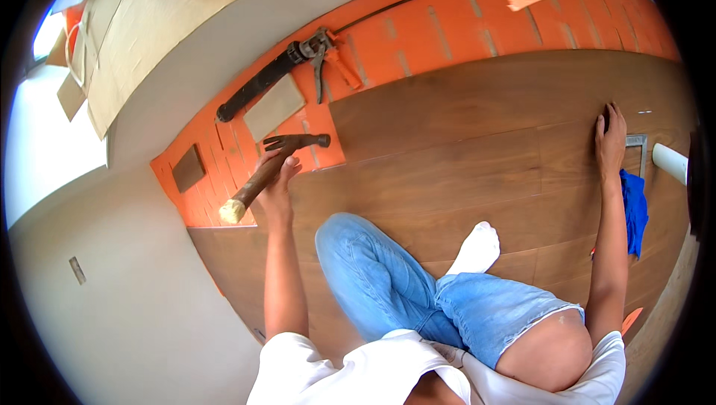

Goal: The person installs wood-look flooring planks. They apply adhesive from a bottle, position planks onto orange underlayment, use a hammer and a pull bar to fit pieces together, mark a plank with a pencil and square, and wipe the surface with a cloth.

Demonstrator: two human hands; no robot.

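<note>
My left hand is closed around the handle of a claw hammer, raised over the left end of the floor planks. The hammer's dark head points toward the far right, and its pale, worn handle end toward the near left. My right hand rests on the brown wooden planks at the right, its fingers stretched out and holding nothing. Just beside that hand lies a metal square, partly hidden. A blue cloth lies along my right forearm.
Beyond the planks runs slit orange underlayment, bearing a caulking gun, a beige offcut and a small brown offcut. A pale wall borders the left. A white roll lies at the far right. My legs are folded on the floor.
</note>
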